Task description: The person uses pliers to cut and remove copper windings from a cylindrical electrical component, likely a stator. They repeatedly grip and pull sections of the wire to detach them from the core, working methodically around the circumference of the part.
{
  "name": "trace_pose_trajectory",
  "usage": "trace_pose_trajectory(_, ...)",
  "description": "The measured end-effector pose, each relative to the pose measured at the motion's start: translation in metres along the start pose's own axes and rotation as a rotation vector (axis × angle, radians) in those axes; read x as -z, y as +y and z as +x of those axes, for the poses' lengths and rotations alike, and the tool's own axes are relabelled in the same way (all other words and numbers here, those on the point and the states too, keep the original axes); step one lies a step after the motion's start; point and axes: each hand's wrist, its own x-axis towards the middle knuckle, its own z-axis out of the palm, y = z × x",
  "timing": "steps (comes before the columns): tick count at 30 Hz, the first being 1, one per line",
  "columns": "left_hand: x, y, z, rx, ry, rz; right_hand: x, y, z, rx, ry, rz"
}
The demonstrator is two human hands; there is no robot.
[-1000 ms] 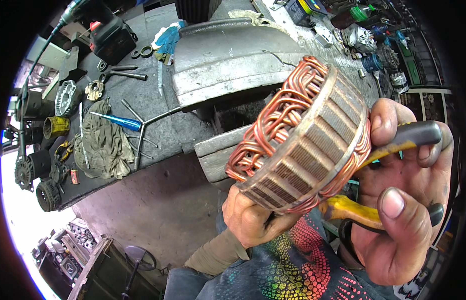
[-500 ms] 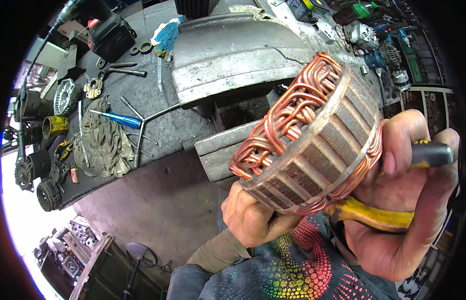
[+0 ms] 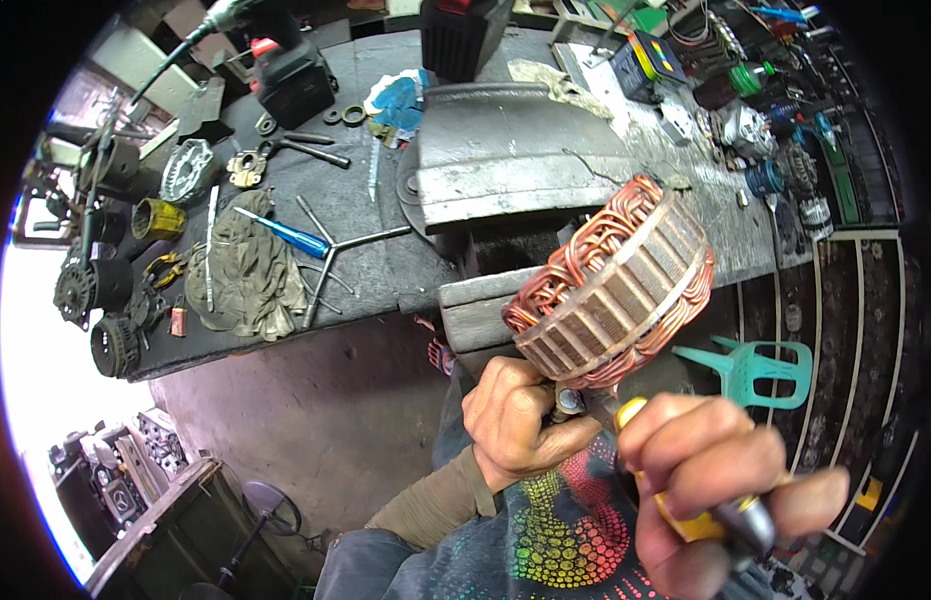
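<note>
A ring-shaped stator [image 3: 626,285] with copper windings and a ribbed metal core stands tilted in front of me, above my hands. Below its lower left edge, my left hand [image 3: 516,420] is closed round a metal piece with a round shiny end [image 3: 569,402]; most of that piece is hidden by the fingers. My right hand [image 3: 711,470] grips pliers with yellow and black handles [image 3: 686,520]. Their jaws reach toward the bottom of the stator, beside my left thumb. Whether they bite on the copper wire I cannot tell.
On the dark workbench [image 3: 386,290] sits a large grey metal vise [image 3: 526,150]. To its left lie a cross-shaped wrench [image 3: 331,245], a blue screwdriver [image 3: 304,240] and a grubby rag [image 3: 246,280]. A green plastic chair [image 3: 771,375] stands at right. Alternator parts [image 3: 748,135] crowd the back right.
The stator has moved farther from me and looks smaller. My right hand has come down, its fingers now closed more tightly round the pliers. The whole view has shifted, showing the chair.
</note>
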Motion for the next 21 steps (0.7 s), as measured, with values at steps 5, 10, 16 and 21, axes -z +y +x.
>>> trace_pose_trajectory(5,-0.002,-0.002,-0.009,-0.014,0.028,-0.008,0.018,0.003,-0.002,-0.025,0.074,0.218)
trace_pose_trajectory(10,-0.002,-0.009,-0.016,-0.041,0.010,-0.067,0.040,0.020,0.003,-0.271,0.436,0.437)
trace_pose_trajectory(16,0.006,0.001,-0.018,0.298,-0.099,-0.122,0.064,0.024,0.004,-0.265,0.456,0.512)
trace_pose_trajectory(21,0.014,0.011,-0.012,0.539,-0.160,-0.297,0.069,0.028,-0.003,-0.345,0.416,0.599)
